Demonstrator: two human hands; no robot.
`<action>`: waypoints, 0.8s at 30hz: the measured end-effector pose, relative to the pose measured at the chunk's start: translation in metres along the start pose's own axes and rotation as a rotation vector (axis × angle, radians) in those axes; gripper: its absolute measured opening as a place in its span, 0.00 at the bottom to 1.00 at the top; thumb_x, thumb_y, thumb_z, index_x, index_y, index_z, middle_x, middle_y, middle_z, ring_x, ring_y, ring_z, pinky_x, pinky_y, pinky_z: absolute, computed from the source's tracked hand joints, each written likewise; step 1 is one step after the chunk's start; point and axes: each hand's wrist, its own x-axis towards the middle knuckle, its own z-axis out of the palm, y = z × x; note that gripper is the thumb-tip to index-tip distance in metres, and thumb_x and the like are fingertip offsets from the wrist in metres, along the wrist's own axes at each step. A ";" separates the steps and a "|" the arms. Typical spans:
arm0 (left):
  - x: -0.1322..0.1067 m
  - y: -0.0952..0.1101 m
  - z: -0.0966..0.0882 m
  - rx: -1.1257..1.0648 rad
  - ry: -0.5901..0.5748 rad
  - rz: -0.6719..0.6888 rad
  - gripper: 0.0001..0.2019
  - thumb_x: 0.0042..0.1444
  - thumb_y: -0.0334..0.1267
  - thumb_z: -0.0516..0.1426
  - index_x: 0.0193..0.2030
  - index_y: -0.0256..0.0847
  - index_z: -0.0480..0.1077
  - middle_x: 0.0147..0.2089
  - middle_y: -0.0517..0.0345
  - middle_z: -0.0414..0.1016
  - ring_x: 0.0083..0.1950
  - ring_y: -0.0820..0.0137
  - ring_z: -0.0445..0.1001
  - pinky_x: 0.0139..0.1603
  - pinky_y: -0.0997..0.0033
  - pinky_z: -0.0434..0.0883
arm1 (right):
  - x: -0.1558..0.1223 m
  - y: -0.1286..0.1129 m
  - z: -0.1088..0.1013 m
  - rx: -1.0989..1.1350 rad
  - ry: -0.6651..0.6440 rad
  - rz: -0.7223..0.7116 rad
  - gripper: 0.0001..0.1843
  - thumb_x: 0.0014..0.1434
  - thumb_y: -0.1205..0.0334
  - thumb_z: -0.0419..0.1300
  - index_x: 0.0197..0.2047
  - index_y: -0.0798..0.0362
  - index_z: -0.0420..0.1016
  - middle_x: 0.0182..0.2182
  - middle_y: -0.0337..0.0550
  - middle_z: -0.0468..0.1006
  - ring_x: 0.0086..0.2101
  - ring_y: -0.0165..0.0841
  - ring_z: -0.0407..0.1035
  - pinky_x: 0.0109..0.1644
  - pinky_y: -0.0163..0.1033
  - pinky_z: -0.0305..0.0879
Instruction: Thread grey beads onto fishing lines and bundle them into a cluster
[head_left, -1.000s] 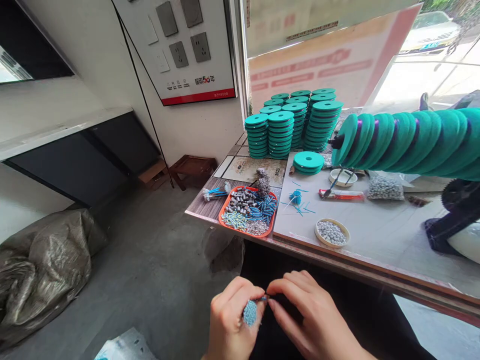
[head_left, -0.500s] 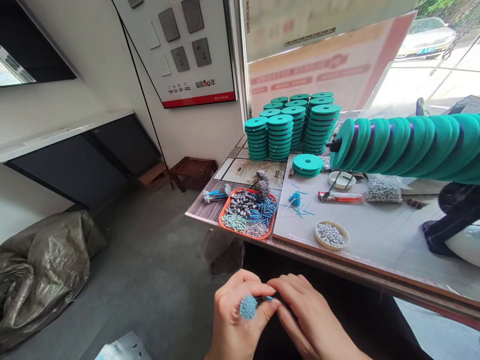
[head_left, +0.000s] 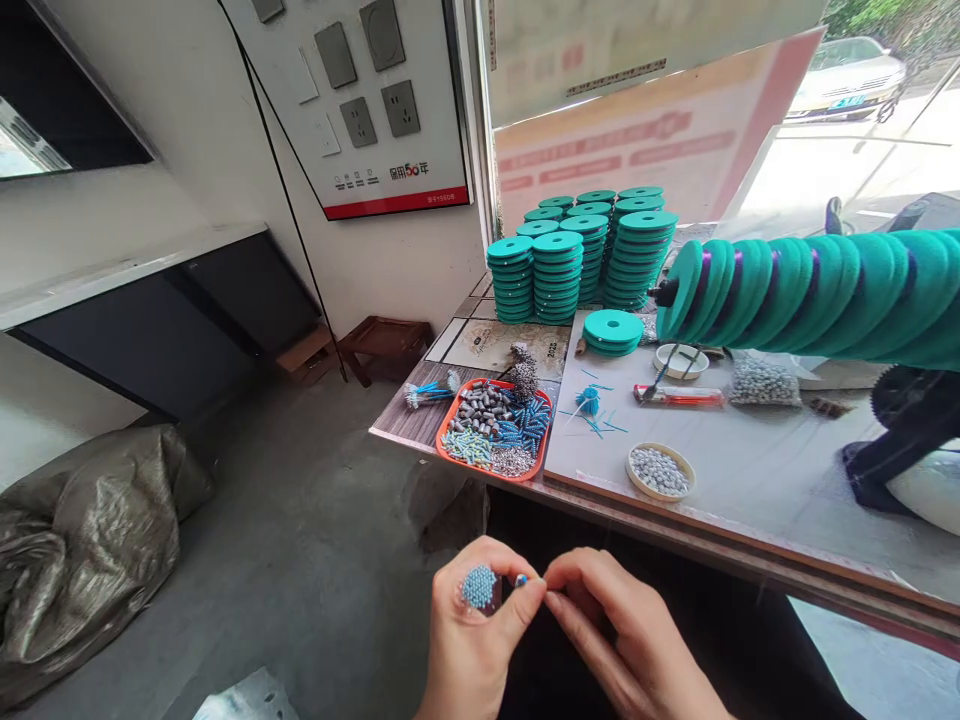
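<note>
My left hand (head_left: 476, 640) is closed around a bundle of thin pieces with light blue round tips (head_left: 478, 587), seen end-on above the fist. Between its thumb and forefinger shows a small blue piece (head_left: 521, 580). My right hand (head_left: 619, 625) is closed in a pinch, thumb and forefinger meeting the left fingertips. What those right fingers grip is too small to make out. Both hands are in front of the table edge, below an orange tray (head_left: 474, 469) of metal weights, blue springy-looking pieces and small beads.
On the table stand stacks of green foam spools (head_left: 559, 280). A row of green discs (head_left: 795, 300) juts in from the right. Nearby lie a dish of grey beads (head_left: 660, 470), a red-and-white packet (head_left: 682, 396) and thin blue sticks (head_left: 589, 402). A brown stool (head_left: 386, 340) stands on the floor.
The bundle in my left hand has tipped, its round ends now facing up more squarely and slightly left. My right fingers have drawn into a pinch at the left fingertips.
</note>
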 end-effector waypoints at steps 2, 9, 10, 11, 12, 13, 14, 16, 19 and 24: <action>0.000 0.000 0.000 -0.006 0.005 0.008 0.07 0.52 0.33 0.60 0.24 0.38 0.70 0.24 0.61 0.70 0.26 0.74 0.69 0.27 0.78 0.67 | 0.000 0.001 -0.002 0.002 0.031 0.000 0.07 0.63 0.65 0.51 0.33 0.50 0.66 0.23 0.35 0.68 0.24 0.27 0.64 0.27 0.31 0.60; -0.003 -0.008 -0.003 0.165 -0.008 0.186 0.04 0.51 0.28 0.60 0.27 0.38 0.71 0.26 0.60 0.71 0.27 0.73 0.71 0.27 0.77 0.68 | 0.003 -0.001 -0.009 -0.058 0.082 -0.047 0.07 0.61 0.66 0.53 0.31 0.51 0.69 0.21 0.36 0.68 0.23 0.28 0.63 0.26 0.32 0.61; -0.004 -0.009 -0.003 0.186 -0.007 0.209 0.04 0.50 0.27 0.60 0.28 0.38 0.72 0.26 0.59 0.70 0.27 0.73 0.71 0.27 0.77 0.69 | 0.003 -0.001 -0.009 -0.075 0.073 -0.052 0.07 0.60 0.66 0.53 0.31 0.51 0.69 0.21 0.36 0.68 0.23 0.28 0.63 0.26 0.32 0.61; -0.004 -0.010 -0.003 0.205 -0.006 0.227 0.05 0.50 0.26 0.60 0.29 0.38 0.72 0.26 0.59 0.70 0.27 0.73 0.71 0.27 0.77 0.69 | 0.003 -0.001 -0.009 -0.091 0.062 -0.059 0.06 0.60 0.67 0.53 0.31 0.51 0.68 0.21 0.37 0.68 0.23 0.28 0.63 0.26 0.32 0.61; -0.004 -0.010 -0.003 0.222 -0.004 0.242 0.05 0.50 0.25 0.60 0.29 0.39 0.72 0.27 0.59 0.70 0.27 0.73 0.71 0.26 0.77 0.69 | 0.003 -0.001 -0.009 -0.104 0.053 -0.065 0.06 0.59 0.67 0.53 0.31 0.51 0.68 0.21 0.37 0.67 0.23 0.28 0.63 0.26 0.32 0.61; -0.004 -0.010 -0.003 0.236 -0.002 0.257 0.05 0.49 0.25 0.60 0.30 0.39 0.72 0.27 0.59 0.70 0.26 0.73 0.71 0.26 0.77 0.69 | 0.003 -0.001 -0.008 -0.114 0.045 -0.070 0.06 0.59 0.67 0.53 0.31 0.51 0.67 0.21 0.37 0.67 0.23 0.28 0.64 0.26 0.33 0.60; -0.004 -0.011 -0.003 0.248 -0.002 0.269 0.06 0.49 0.24 0.59 0.30 0.39 0.72 0.27 0.59 0.70 0.26 0.73 0.71 0.26 0.77 0.70 | 0.003 -0.001 -0.008 -0.121 0.037 -0.075 0.06 0.59 0.68 0.53 0.31 0.51 0.67 0.22 0.37 0.68 0.23 0.28 0.64 0.26 0.33 0.60; -0.003 -0.011 -0.003 0.265 0.003 0.288 0.06 0.49 0.24 0.59 0.30 0.39 0.72 0.26 0.59 0.70 0.26 0.74 0.71 0.25 0.78 0.70 | 0.003 0.000 -0.007 -0.131 0.023 -0.083 0.06 0.58 0.68 0.53 0.31 0.51 0.67 0.22 0.36 0.68 0.23 0.28 0.64 0.26 0.33 0.60; -0.003 -0.012 -0.003 0.281 0.006 0.305 0.06 0.49 0.24 0.59 0.30 0.38 0.72 0.26 0.59 0.70 0.25 0.74 0.71 0.25 0.78 0.70 | 0.003 0.000 -0.007 -0.142 0.020 -0.080 0.06 0.58 0.69 0.53 0.31 0.51 0.67 0.22 0.36 0.68 0.23 0.28 0.64 0.27 0.33 0.60; -0.005 -0.013 -0.003 0.293 0.000 0.303 0.05 0.50 0.25 0.59 0.30 0.37 0.72 0.26 0.58 0.70 0.25 0.73 0.72 0.25 0.78 0.70 | 0.004 0.000 -0.006 -0.150 0.025 -0.082 0.06 0.58 0.69 0.53 0.30 0.51 0.67 0.22 0.36 0.67 0.23 0.28 0.64 0.27 0.32 0.60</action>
